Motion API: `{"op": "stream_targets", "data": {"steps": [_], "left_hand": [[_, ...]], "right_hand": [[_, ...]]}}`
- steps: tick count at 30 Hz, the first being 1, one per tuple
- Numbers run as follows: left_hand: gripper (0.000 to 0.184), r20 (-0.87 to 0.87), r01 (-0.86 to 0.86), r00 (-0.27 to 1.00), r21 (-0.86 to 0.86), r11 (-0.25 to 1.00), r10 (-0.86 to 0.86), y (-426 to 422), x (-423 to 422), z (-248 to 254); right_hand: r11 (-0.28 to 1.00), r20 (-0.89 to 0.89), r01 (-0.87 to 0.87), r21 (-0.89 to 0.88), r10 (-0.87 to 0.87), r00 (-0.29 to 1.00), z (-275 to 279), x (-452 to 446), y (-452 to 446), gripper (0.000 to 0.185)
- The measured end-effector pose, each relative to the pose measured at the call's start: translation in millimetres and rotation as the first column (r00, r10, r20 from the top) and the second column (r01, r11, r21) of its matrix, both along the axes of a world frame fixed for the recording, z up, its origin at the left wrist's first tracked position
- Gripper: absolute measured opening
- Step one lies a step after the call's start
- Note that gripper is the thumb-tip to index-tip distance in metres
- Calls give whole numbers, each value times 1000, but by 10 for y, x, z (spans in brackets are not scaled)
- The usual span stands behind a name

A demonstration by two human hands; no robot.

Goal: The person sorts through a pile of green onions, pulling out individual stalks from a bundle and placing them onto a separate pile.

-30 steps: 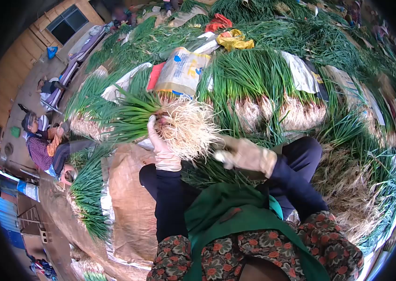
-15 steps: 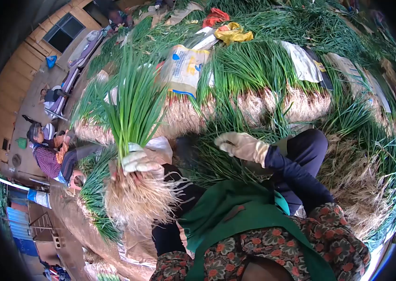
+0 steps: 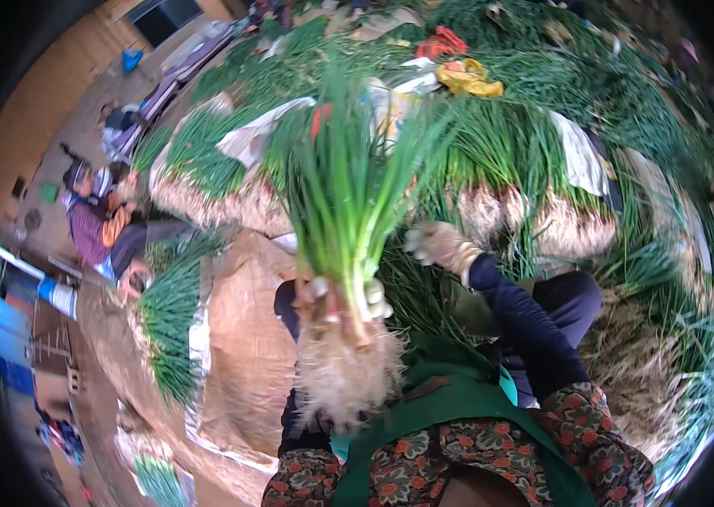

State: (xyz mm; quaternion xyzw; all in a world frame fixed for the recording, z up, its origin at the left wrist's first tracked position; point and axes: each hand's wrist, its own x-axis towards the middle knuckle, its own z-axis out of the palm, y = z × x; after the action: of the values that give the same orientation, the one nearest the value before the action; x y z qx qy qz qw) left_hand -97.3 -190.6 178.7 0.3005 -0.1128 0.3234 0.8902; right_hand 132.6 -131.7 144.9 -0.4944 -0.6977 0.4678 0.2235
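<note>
A thick bunch of scallions (image 3: 348,211) stands upright in front of me, green leaves up and pale, stringy roots hanging below. My left hand (image 3: 376,299) grips it around the stems; gloved fingertips show at the sides, the rest hidden behind the bunch. To the right, my right hand (image 3: 441,247), in a cream glove, hovers over loose scallion leaves beside my knee. Its fingers are loosely bent and slightly blurred, with nothing visible in them.
Rows of bundled scallions (image 3: 500,160) lie ahead, some under white sacks (image 3: 580,152). A yellow bag (image 3: 471,78) and a red bag (image 3: 441,42) rest farther back. Brown sheeting (image 3: 247,338) covers the ground at left. Another person (image 3: 95,211) sits at far left.
My left hand has carried the scallion bunch rightward, in front of my body, uncovering the brown sheeting. My right hand's fingers look more bent than before. The view has shifted slightly.
</note>
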Motion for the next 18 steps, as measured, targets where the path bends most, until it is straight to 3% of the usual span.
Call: {"op": "stream_targets", "data": {"steps": [2,3,5,6,7,9,10,11,12,13,14,15,17,18], "left_hand": [[60,-239,-179,962,-187,966,132,-112,-108,-22],[59,-352,-288,908,-126,949,228,-189,-110,60],[57,-466,-389,840,-159,908,278,-257,-64,149],[57,-400,-382,868,-162,910,293,-244,-12,118],[47,-487,-520,778,-143,842,398,-275,59,220],[37,-507,-537,738,-42,842,445,-168,28,65],[30,-463,-485,789,-64,872,404,-164,-66,56],[31,-513,-657,662,-45,752,547,-107,-118,-159],[29,-514,-757,593,-96,646,619,-104,-42,-360],[26,-518,-743,624,-162,649,585,-220,-158,-151],[23,-519,-728,653,-228,647,552,-340,-271,59],[21,-520,-692,631,-42,720,576,-331,-474,-73],[23,-626,-875,409,-63,480,664,-417,-550,-141],[24,-466,-817,576,-303,490,672,-422,-601,-218]], "right_hand": [[984,515,-13,177,-82,853,-112,271,-59,40],[969,664,25,245,-187,724,-196,354,-137,43],[966,151,108,235,-146,978,-83,389,-155,42],[932,-81,117,342,-95,992,-47,356,-159,41],[888,-305,151,434,-13,952,316,186,-260,40],[794,-328,49,607,193,925,1011,-127,-521,33],[743,-235,-67,666,295,926,1130,-287,-593,30],[673,-135,-188,715,397,908,1198,-458,-658,28],[611,9,-225,759,335,942,1235,-669,-727,23],[604,33,-232,763,322,946,1165,-799,-687,20],[649,-56,-148,746,283,957,1009,-920,-643,18],[694,-143,-68,717,242,960,879,-1045,-607,16],[581,1,-156,799,258,966,762,-1301,-564,14],[548,48,-215,809,302,952,744,-1468,-606,16]]}}
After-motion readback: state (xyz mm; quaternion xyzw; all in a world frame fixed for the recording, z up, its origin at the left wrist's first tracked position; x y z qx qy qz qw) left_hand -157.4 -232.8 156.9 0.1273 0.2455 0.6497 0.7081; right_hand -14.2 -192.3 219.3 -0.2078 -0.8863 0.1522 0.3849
